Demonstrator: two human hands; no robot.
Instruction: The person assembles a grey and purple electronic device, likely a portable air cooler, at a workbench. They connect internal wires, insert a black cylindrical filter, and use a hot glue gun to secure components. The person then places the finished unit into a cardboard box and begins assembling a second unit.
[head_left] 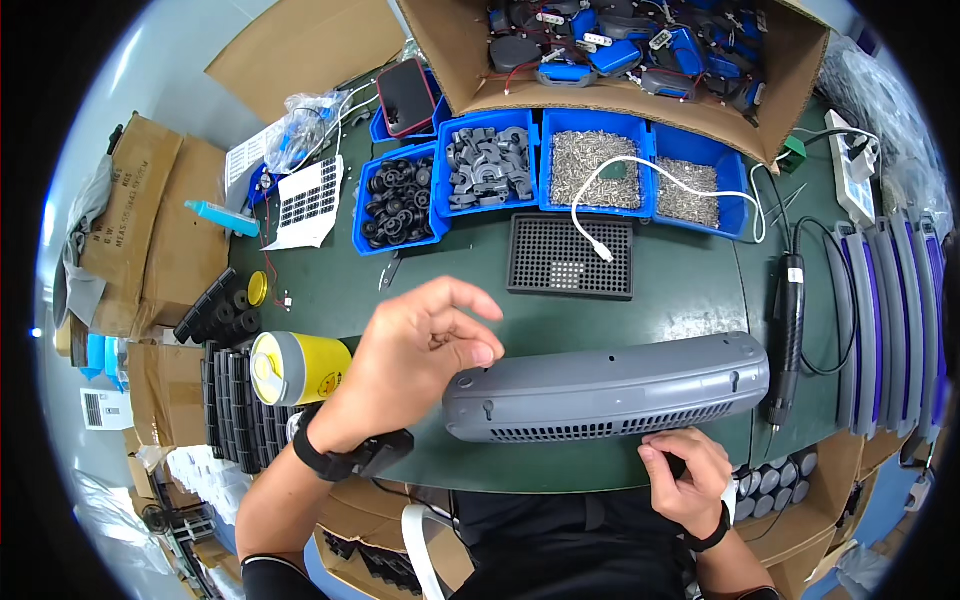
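Note:
A long grey plastic housing (610, 385) with a slotted vent along its near side lies on the green table in front of me. My left hand (415, 345) is above its left end, thumb and forefinger apart, the other fingers curled, nothing seen between them. The thumb tip is close to the housing's top edge; I cannot tell if it touches. At the near edge, right of centre, my right hand (690, 478) is closed, thumb against forefinger; whatever it may hold is hidden. Right of the housing stands a black electric screwdriver (788, 345), tip toward me.
Blue bins hold black round parts (397, 200), grey clips (490, 165) and screws (597, 165). A black perforated tray (570, 280) lies before them, a white cable (690, 185) across it. A yellow cup (310, 368) is at left, grey-purple panels (890, 320) at right, a cardboard box (640, 95) behind.

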